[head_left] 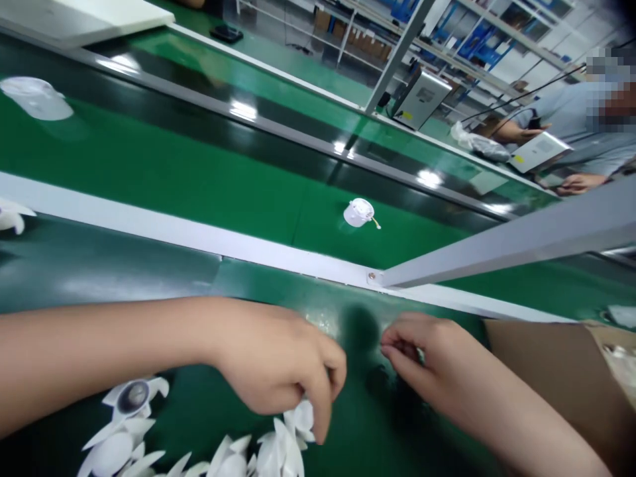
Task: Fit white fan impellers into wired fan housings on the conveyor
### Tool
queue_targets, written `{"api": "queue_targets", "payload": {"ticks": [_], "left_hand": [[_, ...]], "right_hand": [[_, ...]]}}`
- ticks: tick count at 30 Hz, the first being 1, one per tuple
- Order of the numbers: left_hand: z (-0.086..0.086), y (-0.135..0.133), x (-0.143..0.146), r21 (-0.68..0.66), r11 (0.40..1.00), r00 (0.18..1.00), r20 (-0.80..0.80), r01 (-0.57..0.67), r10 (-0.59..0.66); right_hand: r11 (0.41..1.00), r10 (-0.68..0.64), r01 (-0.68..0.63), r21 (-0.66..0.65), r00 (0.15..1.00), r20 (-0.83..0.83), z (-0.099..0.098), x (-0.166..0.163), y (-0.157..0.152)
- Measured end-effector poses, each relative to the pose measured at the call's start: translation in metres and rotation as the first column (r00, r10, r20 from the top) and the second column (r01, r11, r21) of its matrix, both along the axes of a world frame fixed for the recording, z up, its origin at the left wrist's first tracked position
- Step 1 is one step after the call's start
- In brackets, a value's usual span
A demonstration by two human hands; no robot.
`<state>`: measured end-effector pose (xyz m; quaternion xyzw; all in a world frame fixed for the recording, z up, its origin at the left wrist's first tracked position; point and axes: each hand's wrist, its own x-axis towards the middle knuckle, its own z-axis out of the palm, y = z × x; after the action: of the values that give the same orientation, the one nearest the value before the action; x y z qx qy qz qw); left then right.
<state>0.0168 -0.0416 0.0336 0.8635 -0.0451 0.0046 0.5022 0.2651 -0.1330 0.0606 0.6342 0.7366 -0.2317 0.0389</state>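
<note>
Over the near bench, my left hand (283, 361) reaches in from the left with bent fingers. Its index finger curls down against a white bladed plastic part (301, 417) at the edge of a pile; the thumb is hidden. My right hand (427, 354) is closed in a pinch above the green bench mat, apart from the left. Whatever its fingertips hold is too small or hidden to make out. More white bladed parts (231, 457) lie heaped below my left hand, one with a round metallic centre (134, 395).
Beyond a white rail (163, 232), a green conveyor belt (199, 175) carries a white round housing with a short lead (359, 212) and another white housing (37, 98). A cardboard box (551, 371) stands right, below a slanting post (521, 235). Across the line, another person (556, 112) handles a box.
</note>
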Motion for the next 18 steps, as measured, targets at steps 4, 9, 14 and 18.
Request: {"api": "queue_targets", "payload": {"ticks": [4, 9, 14, 18], "left_hand": [[-0.001, -0.009, -0.002, 0.084, 0.996, 0.999, -0.049, 0.018, -0.014], [-0.007, -0.005, -0.001, 0.082, 0.996, 0.998, -0.047, -0.030, 0.034], [-0.016, 0.012, -0.001, 0.145, 0.978, 0.988, 0.041, -0.151, 0.147], [-0.020, 0.020, 0.001, 0.126, 0.975, 0.980, 0.089, -0.186, 0.175]], "right_hand": [[0.996, 0.034, -0.041, 0.078, 0.996, 0.087, -0.011, 0.005, -0.012], [0.972, 0.073, -0.109, 0.207, 0.982, 0.173, -0.025, 0.005, -0.019], [0.981, 0.088, -0.143, 0.133, 0.932, 0.352, -0.023, -0.010, -0.015], [0.997, 0.024, -0.052, 0.053, 0.900, 0.436, -0.017, -0.023, -0.010]]}}
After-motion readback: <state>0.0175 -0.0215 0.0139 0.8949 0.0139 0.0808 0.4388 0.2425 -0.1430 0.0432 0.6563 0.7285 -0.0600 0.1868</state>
